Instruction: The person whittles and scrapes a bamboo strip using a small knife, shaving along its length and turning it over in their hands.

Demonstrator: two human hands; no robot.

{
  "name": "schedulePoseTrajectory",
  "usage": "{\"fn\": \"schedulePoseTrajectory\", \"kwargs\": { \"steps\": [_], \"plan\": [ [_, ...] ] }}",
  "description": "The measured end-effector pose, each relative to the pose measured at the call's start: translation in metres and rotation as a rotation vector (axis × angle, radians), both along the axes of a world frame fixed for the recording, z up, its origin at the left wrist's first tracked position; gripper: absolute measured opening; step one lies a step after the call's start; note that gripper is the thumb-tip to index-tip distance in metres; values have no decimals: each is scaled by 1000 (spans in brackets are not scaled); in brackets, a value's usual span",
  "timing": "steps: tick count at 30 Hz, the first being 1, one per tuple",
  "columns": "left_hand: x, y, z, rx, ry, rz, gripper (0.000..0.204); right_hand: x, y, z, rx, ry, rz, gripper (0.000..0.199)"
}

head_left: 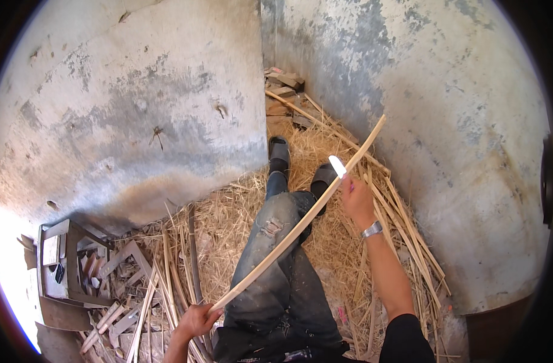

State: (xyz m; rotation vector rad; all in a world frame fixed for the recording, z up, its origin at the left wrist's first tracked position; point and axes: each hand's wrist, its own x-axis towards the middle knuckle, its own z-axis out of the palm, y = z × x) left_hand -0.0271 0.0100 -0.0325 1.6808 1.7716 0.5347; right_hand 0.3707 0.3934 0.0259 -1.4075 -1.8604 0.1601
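A long, pale wooden strip (294,233) slants across my legs, its far end raised toward the right wall. My left hand (196,320) is closed round its near end, at the lower left. In my right hand (357,198) is a knife (337,166) with a bright, whitish blade, which lies against the strip near its far end. Only a bit of purple shows of the knife's handle; my fingers hide the rest. A silver watch (371,229) is on my right wrist.
Straw-like shavings (228,224) cover the floor round my legs. Loose strips lie along the right wall (458,151) and at the left. A dark wooden frame (71,260) stands among scrap wood at the lower left. Broken bricks (285,81) fill the far corner beside the left wall (137,91).
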Motion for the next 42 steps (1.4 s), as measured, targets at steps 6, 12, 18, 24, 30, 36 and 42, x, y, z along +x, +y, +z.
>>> {"fn": "schedulePoseTrajectory", "kwargs": {
  "steps": [6, 12, 18, 24, 30, 36, 42],
  "plan": [
    [-9, -29, -24, 40, 108, 28, 39, 14, 25, 1, 11, -2, -120, 54],
    [14, -1, -12, 30, 54, 22, 42, -32, -26, -3, -81, 43, 69, 48],
    [26, 18, -12, 65, 58, -1, 41, -43, -53, -14, -77, 72, 75, 52],
    [46, 29, -11, 115, 47, 8, 43, -60, -74, -31, -99, 51, 88, 48],
    [70, 39, 10, 69, 67, 65, 47, -72, -106, -31, -144, 18, 116, 45],
    [86, 61, 13, 56, 61, 100, 51, -84, -159, -33, -207, 31, 189, 44],
    [93, 70, 32, 34, -36, 144, 49, -76, -195, -36, -233, -51, 385, 42]
  ]
}}
